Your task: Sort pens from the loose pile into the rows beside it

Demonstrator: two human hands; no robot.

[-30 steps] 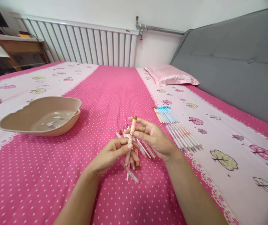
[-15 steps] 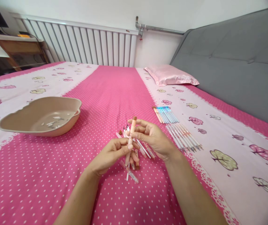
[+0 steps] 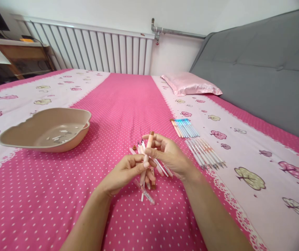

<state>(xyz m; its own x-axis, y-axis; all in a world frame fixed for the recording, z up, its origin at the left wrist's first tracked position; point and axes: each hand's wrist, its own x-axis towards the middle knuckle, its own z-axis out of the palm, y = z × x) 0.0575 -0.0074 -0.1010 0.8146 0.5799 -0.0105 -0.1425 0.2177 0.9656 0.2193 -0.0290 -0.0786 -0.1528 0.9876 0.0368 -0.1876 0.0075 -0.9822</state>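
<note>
Both hands hold one pale peach pen [image 3: 148, 145] with a brown cap, upright over the pink dotted bedspread. My left hand [image 3: 127, 171] pinches its lower half between thumb and fingers. My right hand [image 3: 167, 153] grips its upper part, fingers curled round it just below the cap. Under the hands lies a loose pile of several pens [image 3: 149, 174], partly hidden. A small brown cap [image 3: 134, 147] rests on the sheet beside the pile.
A beige scalloped tray [image 3: 13, 137] with small white bits inside sits at the left. Two neat rows of pens, blue ones [image 3: 185, 127] and white ones [image 3: 205, 152], lie at the right. A pink pillow [image 3: 191, 84] and grey headboard [image 3: 264, 69] are beyond.
My right hand's fingers have closed tighter round the pen's upper part, and the pen has dipped slightly. My left hand has barely moved.
</note>
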